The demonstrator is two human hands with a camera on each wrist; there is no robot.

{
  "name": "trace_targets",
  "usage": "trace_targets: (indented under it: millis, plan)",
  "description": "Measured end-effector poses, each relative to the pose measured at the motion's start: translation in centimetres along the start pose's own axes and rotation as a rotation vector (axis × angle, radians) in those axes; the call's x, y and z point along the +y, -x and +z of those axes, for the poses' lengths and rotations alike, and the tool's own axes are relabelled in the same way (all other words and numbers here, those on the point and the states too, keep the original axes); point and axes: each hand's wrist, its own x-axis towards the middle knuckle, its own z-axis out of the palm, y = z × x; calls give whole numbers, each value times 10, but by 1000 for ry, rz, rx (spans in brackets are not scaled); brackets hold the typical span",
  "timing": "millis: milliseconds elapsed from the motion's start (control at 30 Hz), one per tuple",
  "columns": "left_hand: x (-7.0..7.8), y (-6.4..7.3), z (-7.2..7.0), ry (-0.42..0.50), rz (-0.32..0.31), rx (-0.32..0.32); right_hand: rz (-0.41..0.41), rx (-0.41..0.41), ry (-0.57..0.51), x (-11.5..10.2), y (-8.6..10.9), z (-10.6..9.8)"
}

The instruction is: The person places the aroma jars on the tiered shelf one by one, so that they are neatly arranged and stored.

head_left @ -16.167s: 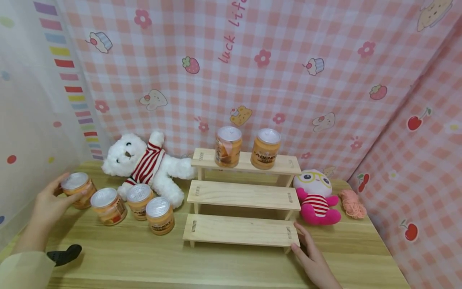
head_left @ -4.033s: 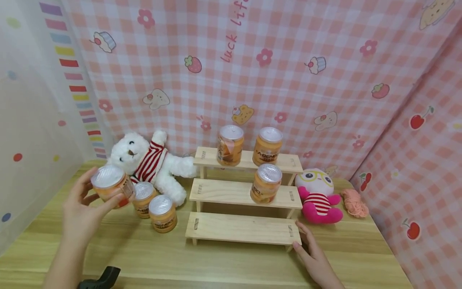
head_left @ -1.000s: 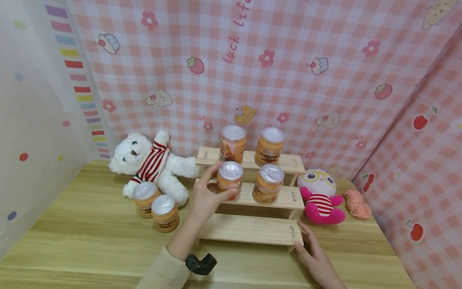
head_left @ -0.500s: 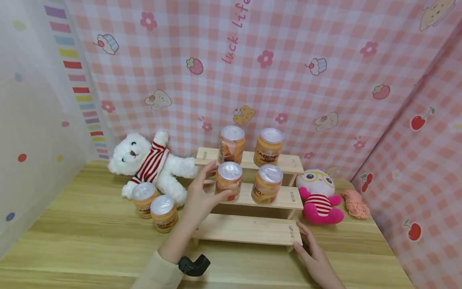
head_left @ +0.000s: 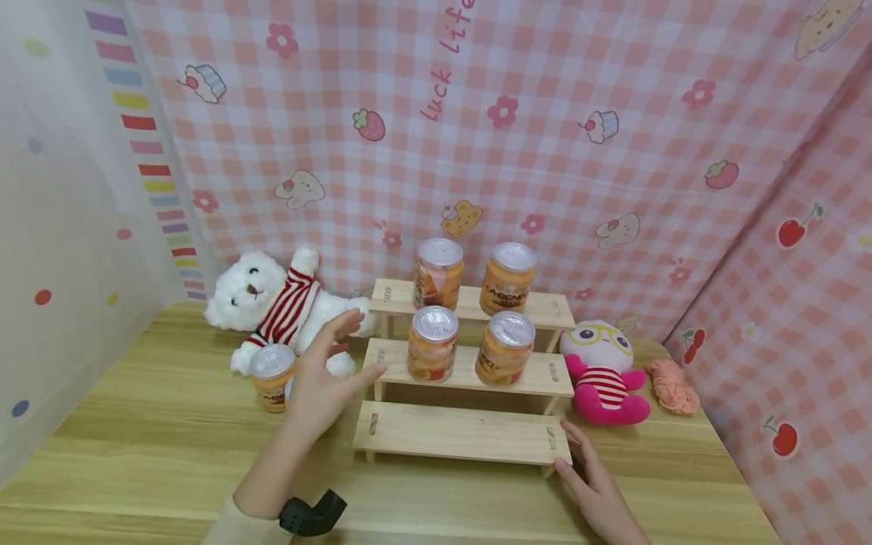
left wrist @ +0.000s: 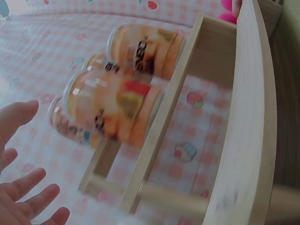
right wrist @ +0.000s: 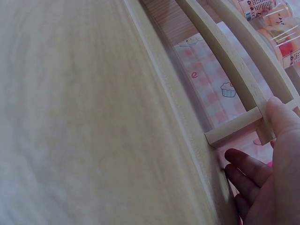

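My left hand [head_left: 325,382] has its fingers spread and holds nothing, left of a three-step wooden display rack [head_left: 463,433]. Nearest to it on the middle step stands an orange-labelled can [head_left: 433,352] with a clear ridged lid. Beside that can is a matching can [head_left: 505,352]. Two more cans, a left one [head_left: 439,280] and a right one [head_left: 509,284], stand upright on the top step. My right hand [head_left: 599,488] holds the right end of the bottom step, thumb at its front corner and index finger at the back.
Left on the wooden table [head_left: 136,454] stands another can [head_left: 271,382]; one more is mostly hidden behind my left hand. A white teddy bear [head_left: 286,303] leans left of the rack. A pink plush toy [head_left: 605,378] and peach yarn [head_left: 673,387] sit to the right.
Earlier my left hand carried a can from the table to the left of the middle step. Now it has released that can and moved away left. My right hand stays at the rack.
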Motion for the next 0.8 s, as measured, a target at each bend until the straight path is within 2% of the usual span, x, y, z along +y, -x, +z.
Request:
trace_targets:
  millis: [100,133,333,533,800]
  plan:
    - [-3,2,-13,-17,-10,18,-7,-1,-4,0,0,-1]
    - [1,3,-18,-18,-21,21,-9,-2,-7,0,0,-1]
    - [-8,11,-45,-34,-47,18,-6,-5,-17,2,0,0]
    - [-31,15,-67,-142,-22,59,1,-1,-19,2,1,0]
    - [-57,21,-91,-202,-77,68,11,3,7,1,0,-1]
